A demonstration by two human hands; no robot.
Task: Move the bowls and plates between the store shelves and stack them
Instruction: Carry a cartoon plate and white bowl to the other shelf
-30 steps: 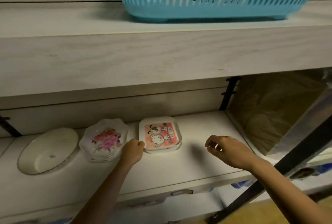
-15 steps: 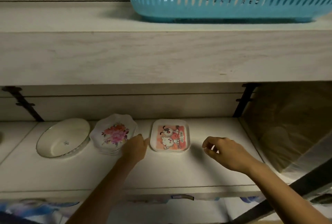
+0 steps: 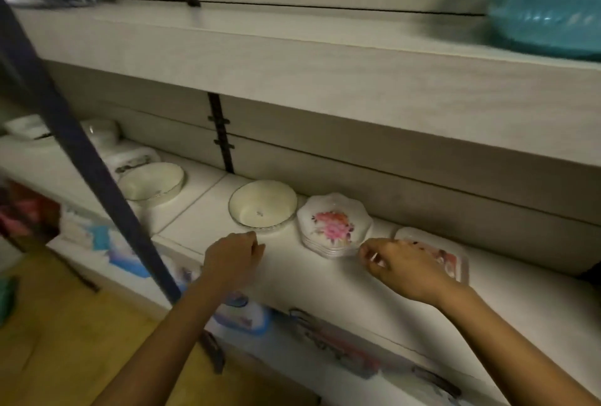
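White bowl [image 3: 262, 204] now nearest hands [image 3: 231, 257].

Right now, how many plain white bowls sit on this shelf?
2 clearly: one white bowl beside the floral plates, another further left. Blurred dishes at far left may hide more.

Single head view, dim overall, warm yellowish cast. No direct light source visible; illumination appears soft and comes from the viewer's side. Upper shelf [image 3: 292, 57] throws a broad shadow over the back panel [image 3: 357, 151] beneath it. Soft shadow on the lower shelf [image 3: 292, 275] under the left hand [image 3: 232, 259]. No hard glare; faint sheen on rim of white bowl [image 3: 263, 203]. Motion blur strong at the edges: blue basket [image 3: 549, 2] at top right smeared, its slots unreadable; items at top left and far left indistinct. Dark post [image 3: 81, 151] soft-edged. Wide-angle bending: shelf lines tilt and curve toward the corners. Floral plates [image 3: 335, 223] sharpest; fine grain throughout.
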